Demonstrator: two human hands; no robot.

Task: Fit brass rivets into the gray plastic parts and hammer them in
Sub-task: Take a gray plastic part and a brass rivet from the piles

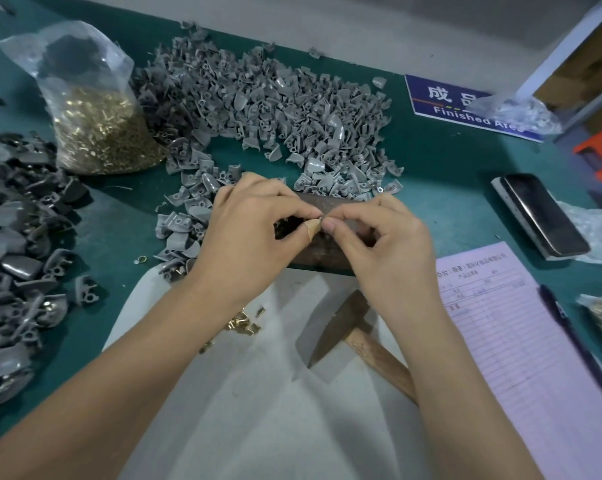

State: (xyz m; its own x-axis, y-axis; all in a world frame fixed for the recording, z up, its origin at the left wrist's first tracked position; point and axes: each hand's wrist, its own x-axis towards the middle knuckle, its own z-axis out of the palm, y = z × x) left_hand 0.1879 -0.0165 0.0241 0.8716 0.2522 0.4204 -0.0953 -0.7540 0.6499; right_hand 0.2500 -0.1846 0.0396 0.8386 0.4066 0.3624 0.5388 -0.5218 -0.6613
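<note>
Your left hand [254,233] and right hand [382,244] meet fingertip to fingertip above the dark metal block [323,258], together pinching one small piece [322,219], too tiny to identify. Loose brass rivets [244,322] lie on the white cloth [258,393] under your left wrist; the hammer [348,330] rests beneath your right.

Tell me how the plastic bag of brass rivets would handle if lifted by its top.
The bag of brass rivets probably feels heavy for its size, being packed with metal. Its thin clear film looks floppy, so it would likely sag. The open top could spill rivets if tipped.
</note>
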